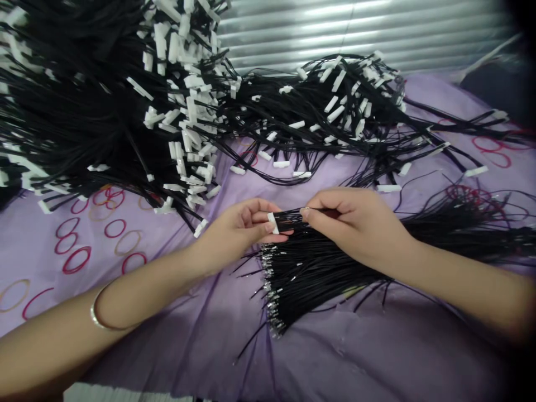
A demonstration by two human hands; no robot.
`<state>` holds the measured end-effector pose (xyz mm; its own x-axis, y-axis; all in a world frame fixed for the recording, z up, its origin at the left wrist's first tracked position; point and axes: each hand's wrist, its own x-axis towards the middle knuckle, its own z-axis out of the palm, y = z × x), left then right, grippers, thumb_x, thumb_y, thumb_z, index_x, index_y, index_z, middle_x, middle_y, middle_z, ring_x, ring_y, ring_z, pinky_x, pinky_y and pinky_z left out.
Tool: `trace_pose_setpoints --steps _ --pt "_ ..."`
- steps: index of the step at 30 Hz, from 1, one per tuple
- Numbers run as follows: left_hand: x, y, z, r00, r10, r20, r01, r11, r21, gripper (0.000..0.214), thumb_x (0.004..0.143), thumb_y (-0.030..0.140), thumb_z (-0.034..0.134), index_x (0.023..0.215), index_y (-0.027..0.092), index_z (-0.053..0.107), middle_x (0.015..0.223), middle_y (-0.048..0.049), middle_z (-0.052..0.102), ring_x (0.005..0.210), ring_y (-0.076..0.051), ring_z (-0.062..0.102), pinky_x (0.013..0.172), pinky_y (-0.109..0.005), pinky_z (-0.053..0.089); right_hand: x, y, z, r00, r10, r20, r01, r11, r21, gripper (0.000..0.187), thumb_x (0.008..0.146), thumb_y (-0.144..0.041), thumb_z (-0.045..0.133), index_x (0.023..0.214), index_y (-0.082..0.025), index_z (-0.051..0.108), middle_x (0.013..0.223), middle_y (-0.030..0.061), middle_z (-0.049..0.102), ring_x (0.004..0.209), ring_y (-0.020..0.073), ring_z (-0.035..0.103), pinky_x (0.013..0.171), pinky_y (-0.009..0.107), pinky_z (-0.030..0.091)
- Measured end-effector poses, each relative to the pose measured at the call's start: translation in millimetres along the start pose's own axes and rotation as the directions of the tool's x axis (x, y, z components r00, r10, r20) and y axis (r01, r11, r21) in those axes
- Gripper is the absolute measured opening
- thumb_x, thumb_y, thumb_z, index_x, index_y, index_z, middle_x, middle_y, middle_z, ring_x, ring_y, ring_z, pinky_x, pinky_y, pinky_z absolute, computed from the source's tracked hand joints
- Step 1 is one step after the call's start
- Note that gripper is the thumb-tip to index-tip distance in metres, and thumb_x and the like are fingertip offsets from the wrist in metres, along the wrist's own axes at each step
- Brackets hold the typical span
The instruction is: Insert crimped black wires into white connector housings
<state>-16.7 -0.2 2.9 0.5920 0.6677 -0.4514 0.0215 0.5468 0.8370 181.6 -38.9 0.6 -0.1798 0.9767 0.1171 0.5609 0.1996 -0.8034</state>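
Note:
My left hand [240, 229] pinches a small white connector [273, 223] between thumb and fingers. My right hand [354, 220] is closed on thin black wires [291, 219] that run into that connector. Both hands hover just above a loose bundle of black wires with bare metal terminals [293, 279], which lies on the purple cloth [176, 335]. A thin bangle [97, 312] circles my left wrist.
A big heap of black wires fitted with white connectors [125, 100] fills the left and back. A second such pile [347, 106] lies at the back middle. A corrugated metal shutter [355, 28] stands behind. Something white [109, 393] shows at the bottom edge.

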Motion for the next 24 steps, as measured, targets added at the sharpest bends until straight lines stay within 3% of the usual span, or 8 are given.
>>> trace_pose_setpoints --steps 15,24 --pt "-1.2 0.2 1.8 1.0 0.012 -0.001 -0.012 0.998 0.068 0.013 0.083 0.006 0.059 0.094 0.012 0.055 0.089 -0.0033 0.069 0.082 -0.011 0.068 0.082 -0.024 0.054 1.3 5.7 2.6 0.997 0.008 0.08 -0.009 1.0 0.012 0.023 0.084 -0.023 0.05 0.064 -0.017 0.059 0.052 -0.0029 0.048 0.048 0.0074 0.039 0.043 0.021 0.028" --pt "-0.2 -0.3 2.8 0.999 0.052 0.006 -0.052 0.99 0.128 0.014 0.081 0.008 0.062 0.094 0.011 0.059 0.088 -0.0019 0.065 0.083 -0.01 0.065 0.083 -0.025 0.054 0.1 8.9 7.8 0.973 -0.166 0.163 0.19 0.972 -0.142 0.017 0.09 -0.026 0.047 0.079 -0.017 0.057 0.067 -0.0011 0.053 0.059 0.0095 0.044 0.056 0.024 0.031"
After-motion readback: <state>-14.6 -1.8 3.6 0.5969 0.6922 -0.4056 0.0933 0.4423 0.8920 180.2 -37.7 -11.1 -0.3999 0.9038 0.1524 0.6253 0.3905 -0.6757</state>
